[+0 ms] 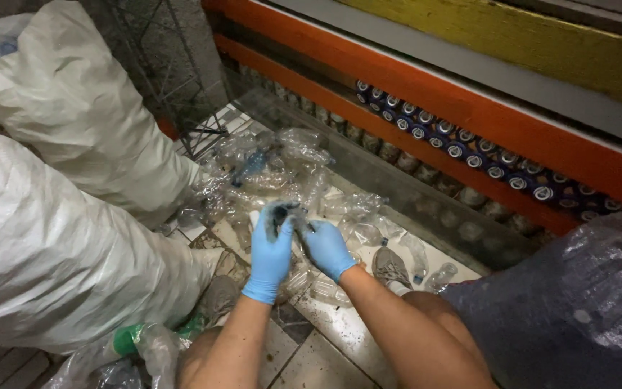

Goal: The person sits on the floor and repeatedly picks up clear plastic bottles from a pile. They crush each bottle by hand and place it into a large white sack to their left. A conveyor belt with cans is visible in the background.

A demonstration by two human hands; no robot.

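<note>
Left hand (271,248) clasps crushed bottle (281,213), upright. Right hand (325,247) fingers pinch its side, just beside; pile (275,169) beyond.

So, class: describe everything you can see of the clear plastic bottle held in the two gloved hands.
The crumpled clear plastic bottle looks thin, see-through and dented, with a dark patch inside. The left hand and right hand, both in blue gloves, hold it between them above the heap of clear empty bottles on the tiled floor.
</note>
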